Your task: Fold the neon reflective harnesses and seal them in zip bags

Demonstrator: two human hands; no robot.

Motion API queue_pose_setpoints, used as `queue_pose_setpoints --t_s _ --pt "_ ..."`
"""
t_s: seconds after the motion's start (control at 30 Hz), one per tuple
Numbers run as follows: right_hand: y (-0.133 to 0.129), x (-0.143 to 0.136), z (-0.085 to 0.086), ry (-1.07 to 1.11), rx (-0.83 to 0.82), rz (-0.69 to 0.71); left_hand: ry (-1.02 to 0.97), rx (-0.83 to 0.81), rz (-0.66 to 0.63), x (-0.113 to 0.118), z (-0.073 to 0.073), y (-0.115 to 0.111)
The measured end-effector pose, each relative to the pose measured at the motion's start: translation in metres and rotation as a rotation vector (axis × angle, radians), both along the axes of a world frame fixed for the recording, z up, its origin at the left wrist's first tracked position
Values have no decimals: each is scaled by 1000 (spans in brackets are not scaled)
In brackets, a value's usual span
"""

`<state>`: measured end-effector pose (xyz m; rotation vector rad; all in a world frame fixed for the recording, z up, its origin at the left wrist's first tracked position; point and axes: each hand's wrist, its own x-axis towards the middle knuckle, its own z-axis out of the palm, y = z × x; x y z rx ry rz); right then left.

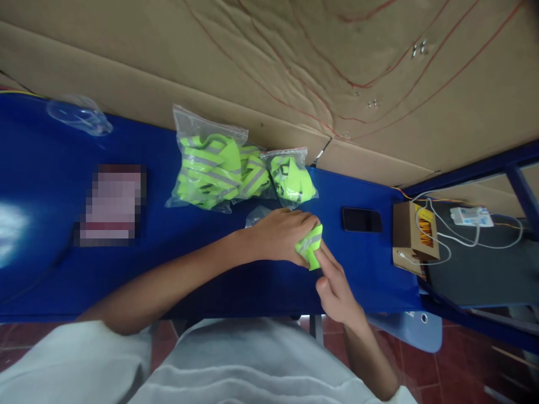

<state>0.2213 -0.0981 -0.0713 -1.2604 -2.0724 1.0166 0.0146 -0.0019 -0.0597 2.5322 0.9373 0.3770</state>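
A neon-green reflective band point(310, 245) with a grey stripe is in front of me, bunched or folded small. My left hand point(284, 233) is closed around it from the left, its fingers curled over the top. My right hand point(336, 283) meets the band from the right, fingers against its edge and thumb apart from it; part of its grip is hidden. Just beyond my hands lies a small clear zip bag point(293, 178) with more green bands. Beside it stands a larger clear bag point(210, 168) full of striped bands, with further striped bands point(254, 174) between the two.
A blue table point(160, 280) runs below a cardboard-covered wall point(269, 67). A black phone point(361, 219) and a cardboard box point(412, 233) with white cables lie at right. A blurred-out item point(113, 202) and crumpled clear plastic point(82, 115) lie at left.
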Motion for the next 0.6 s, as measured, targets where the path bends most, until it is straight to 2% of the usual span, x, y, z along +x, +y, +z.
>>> queue_pose_setpoints --t_s 0.1,0.23,0.43,0.5,0.6 --pt "7 -7 14 38 -31 -29 7 -53 34 3 4 -4" --pt "11 -13 28 40 25 -198 -58 -97 69 2 6 -5" --pt "-22 4 36 -62 145 -340 -112 -134 125 -2 8 -2" --pt "-27 4 36 -71 148 -292 -126 -158 117 1 10 -5" --pt "-18 -3 32 -92 56 -82 -112 -209 -18 8 12 -12"
